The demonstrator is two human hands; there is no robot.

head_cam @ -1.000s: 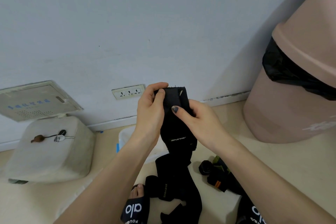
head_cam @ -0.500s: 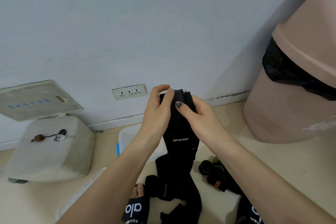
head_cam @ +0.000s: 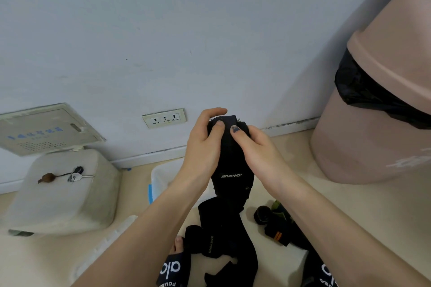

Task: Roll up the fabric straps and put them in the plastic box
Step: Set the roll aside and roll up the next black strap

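Hands raised: left hand [head_cam: 205,144], right hand [head_cam: 257,150] pinch black strap [head_cam: 229,158] top.

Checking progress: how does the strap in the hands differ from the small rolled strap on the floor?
The held strap is lifted, its top pinched by the left hand and right hand, its tail hanging loose; the rolled strap lies untouched on the floor. The held strap is only started; the rolled strap is a tight coil. Both look black.
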